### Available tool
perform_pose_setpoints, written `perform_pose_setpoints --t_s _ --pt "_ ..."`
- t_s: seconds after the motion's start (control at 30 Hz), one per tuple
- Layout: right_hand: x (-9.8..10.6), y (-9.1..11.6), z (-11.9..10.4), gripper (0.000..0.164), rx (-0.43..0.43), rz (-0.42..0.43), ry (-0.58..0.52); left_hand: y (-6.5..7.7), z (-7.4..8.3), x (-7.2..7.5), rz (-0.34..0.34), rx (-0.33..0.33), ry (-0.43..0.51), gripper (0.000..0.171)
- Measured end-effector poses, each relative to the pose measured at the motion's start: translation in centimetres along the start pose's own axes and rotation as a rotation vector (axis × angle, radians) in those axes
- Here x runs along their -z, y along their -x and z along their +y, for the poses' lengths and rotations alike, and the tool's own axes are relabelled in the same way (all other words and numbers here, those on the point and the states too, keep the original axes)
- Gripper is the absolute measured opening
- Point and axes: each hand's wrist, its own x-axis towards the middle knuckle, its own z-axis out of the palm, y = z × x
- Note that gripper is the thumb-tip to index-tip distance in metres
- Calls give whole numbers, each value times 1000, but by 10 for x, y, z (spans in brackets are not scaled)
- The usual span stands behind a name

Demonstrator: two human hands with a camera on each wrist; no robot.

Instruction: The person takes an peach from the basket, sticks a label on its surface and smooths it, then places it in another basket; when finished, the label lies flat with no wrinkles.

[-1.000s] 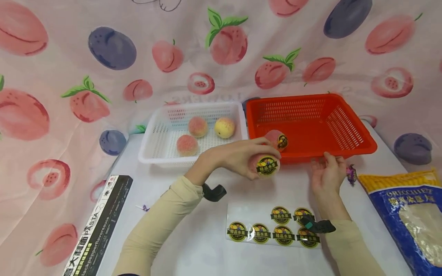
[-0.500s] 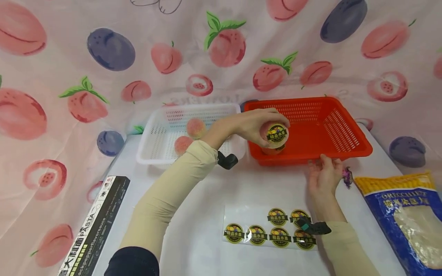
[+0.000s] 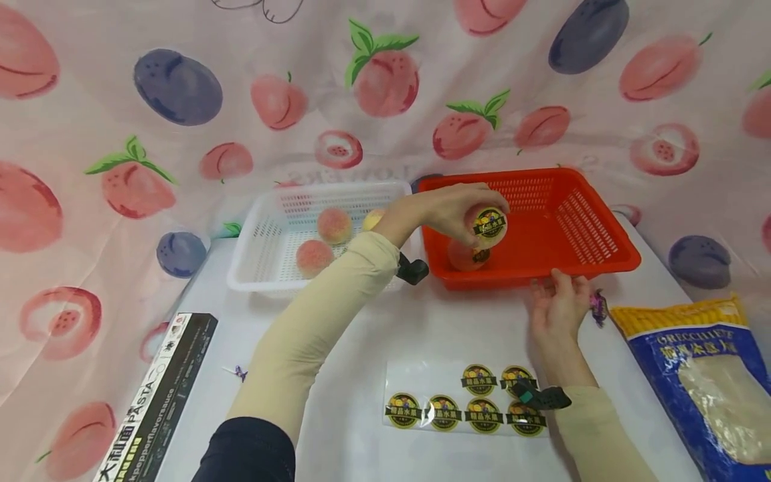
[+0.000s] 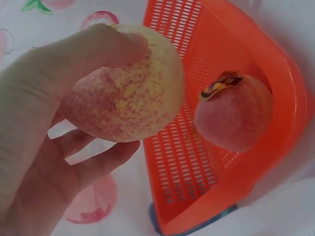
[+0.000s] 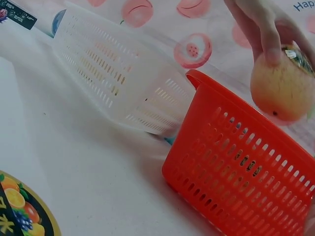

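My left hand [image 3: 452,211] grips a peach [image 3: 495,242] with thumb and fingers, over the left part of the red basket [image 3: 542,234]. A round black-and-gold sticker [image 3: 489,222] is on the held peach. Below it, another stickered peach [image 4: 236,115] lies in the basket's corner. My right hand [image 3: 560,311] is at the red basket's front rim, palm turned up and fingers loosely bent, with fingertips at the rim. A sheet of round stickers [image 3: 444,412] lies in front, partly covered by the right wrist strap.
The white basket [image 3: 243,268] on the left holds peaches, one partly behind my left arm. A black pasta box [image 3: 175,395] lies at left, a blue-and-yellow pasta bag [image 3: 656,348] at right. Small purple-wrapped candies [image 3: 598,308] lie on the white table [image 3: 349,415].
My left hand has carried the stickered peach up and right, from in front of the baskets to over the red one. The right hand has stayed at the rim.
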Motion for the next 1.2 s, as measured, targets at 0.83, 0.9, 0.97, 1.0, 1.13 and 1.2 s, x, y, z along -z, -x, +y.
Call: perform_pose_setpoints --t_s 0.83,0.9,0.97,1.0,1.13,1.2 --pt "1 -1 0 40 -4 -32 4 -66 -5 -19 -135 145 3 62" --pt "1 -1 0 41 -13 -35 -4 -70 -7 -22 -152 158 9 62" --pt "2 -1 0 40 -18 -35 -4 -74 -7 -25 -165 166 14 62" --pt "2 -2 0 38 -17 -38 -5 -76 -7 -26 -170 172 17 62" --pt "2 -3 0 34 -13 -42 8 -87 -4 -30 -191 179 41 60" --pt "2 -3 0 32 -4 -47 10 -92 -2 -33 -206 173 39 60"
